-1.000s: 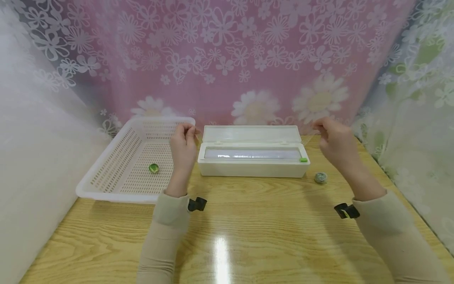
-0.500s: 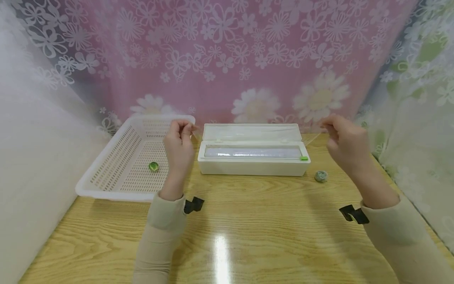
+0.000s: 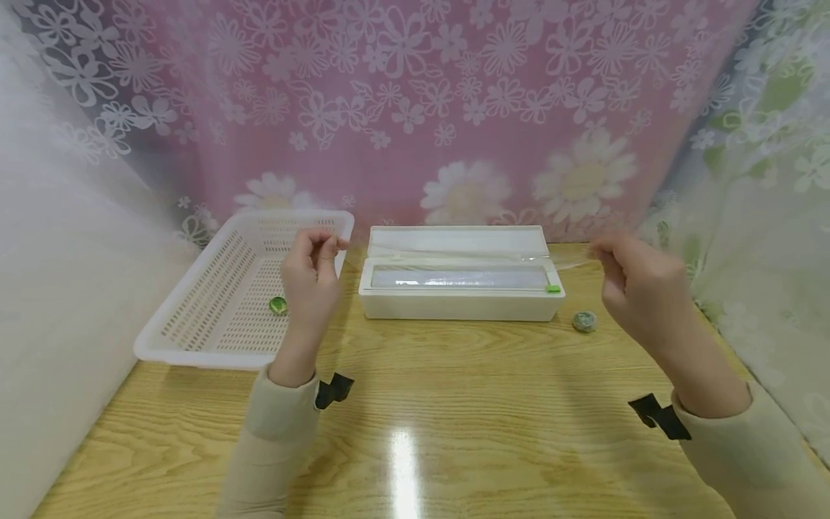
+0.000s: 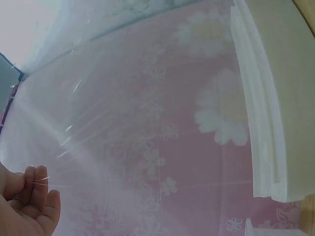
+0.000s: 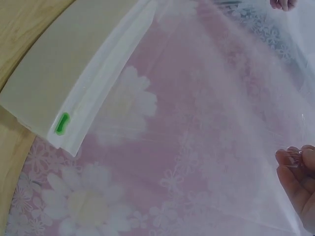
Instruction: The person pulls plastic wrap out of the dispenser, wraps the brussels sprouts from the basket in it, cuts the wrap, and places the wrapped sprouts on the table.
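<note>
A clear sheet of plastic wrap (image 3: 454, 254) stretches between my two hands, above a white wrap dispenser box (image 3: 460, 306) whose lid stands up. My left hand (image 3: 310, 277) pinches one corner of the sheet in front of the basket. The other corner is pinched by my right hand (image 3: 645, 288), to the right of the box. In the left wrist view the film catches light, with the left fingertips (image 4: 42, 179) holding its edge. The right wrist view shows the right fingertips (image 5: 283, 157) gripping bunched film. A green slide cutter (image 3: 552, 288) sits at the box's right end.
A white perforated basket (image 3: 188, 353) stands at the left with a small green Brussels sprout (image 3: 278, 306) in it. A small film-wrapped ball (image 3: 583, 321) lies right of the box on the wooden table (image 3: 467, 404). A flowered curtain (image 3: 389, 158) hangs behind.
Both hands have drawn apart and come nearer, the left one leftward and the right one rightward, with the film stretched between them. Box, basket, sprout and ball stay put.
</note>
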Demonstrator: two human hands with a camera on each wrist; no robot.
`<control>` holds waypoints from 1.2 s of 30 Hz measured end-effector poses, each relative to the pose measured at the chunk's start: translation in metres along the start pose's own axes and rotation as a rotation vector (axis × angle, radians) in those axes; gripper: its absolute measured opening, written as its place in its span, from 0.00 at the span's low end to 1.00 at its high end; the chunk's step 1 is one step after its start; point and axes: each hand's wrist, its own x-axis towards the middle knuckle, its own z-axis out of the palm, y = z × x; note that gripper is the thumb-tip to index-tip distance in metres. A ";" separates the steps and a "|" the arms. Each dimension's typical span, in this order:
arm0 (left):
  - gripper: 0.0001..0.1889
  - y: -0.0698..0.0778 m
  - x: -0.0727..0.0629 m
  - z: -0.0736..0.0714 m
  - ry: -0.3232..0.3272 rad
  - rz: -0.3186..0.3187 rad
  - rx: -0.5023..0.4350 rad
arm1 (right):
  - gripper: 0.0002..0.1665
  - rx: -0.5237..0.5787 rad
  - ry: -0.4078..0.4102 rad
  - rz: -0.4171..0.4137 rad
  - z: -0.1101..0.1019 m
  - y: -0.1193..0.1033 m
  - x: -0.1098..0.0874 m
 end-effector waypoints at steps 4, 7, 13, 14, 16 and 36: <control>0.05 -0.006 -0.007 -0.008 -0.065 0.018 -0.004 | 0.16 -0.014 -0.004 -0.053 -0.004 -0.009 -0.011; 0.06 -0.009 -0.014 -0.014 -0.135 0.034 -0.013 | 0.19 -0.007 0.007 -0.087 -0.005 -0.017 -0.019; 0.10 -0.009 -0.032 -0.026 -0.283 -0.005 -0.108 | 0.18 0.001 0.009 -0.121 -0.007 -0.035 -0.036; 0.11 -0.009 -0.035 -0.028 -0.304 -0.008 -0.116 | 0.17 0.003 0.008 -0.122 -0.007 -0.037 -0.039; 0.11 -0.008 -0.042 -0.031 -0.339 -0.014 -0.115 | 0.17 0.007 -0.010 -0.123 -0.006 -0.042 -0.045; 0.07 -0.016 -0.075 -0.053 -0.678 0.232 0.022 | 0.20 0.173 -0.204 -0.115 0.019 -0.055 -0.122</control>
